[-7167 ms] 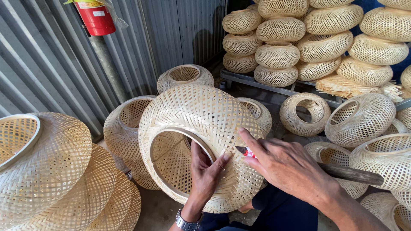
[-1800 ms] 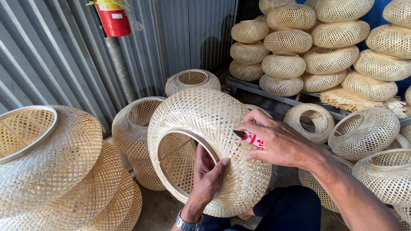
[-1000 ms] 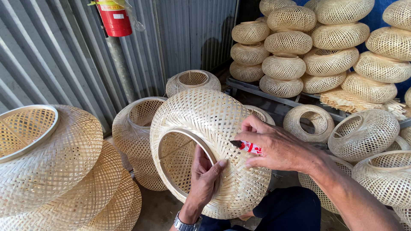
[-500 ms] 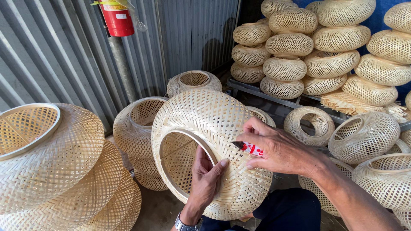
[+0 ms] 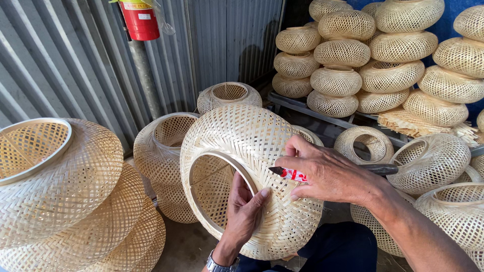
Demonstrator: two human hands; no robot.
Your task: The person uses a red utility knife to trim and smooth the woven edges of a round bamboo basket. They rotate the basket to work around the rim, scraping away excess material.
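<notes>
Head view: woven bamboo shade (image 5: 242,146) sits on its side at centre, ring opening facing left. Left hand (image 5: 244,214) rises from below, palm cupping the rim, thumb pressed on the weave. Right hand (image 5: 327,174) reaches in from the right, fingers clamped around a red-handled knife (image 5: 295,174), blade tip touching the weave.

A low dark metal rack (image 5: 302,107) carries stacked round woven bamboo baskets (image 5: 337,80); right of them on it lies a bundle of pale bamboo strips (image 5: 418,122).
</notes>
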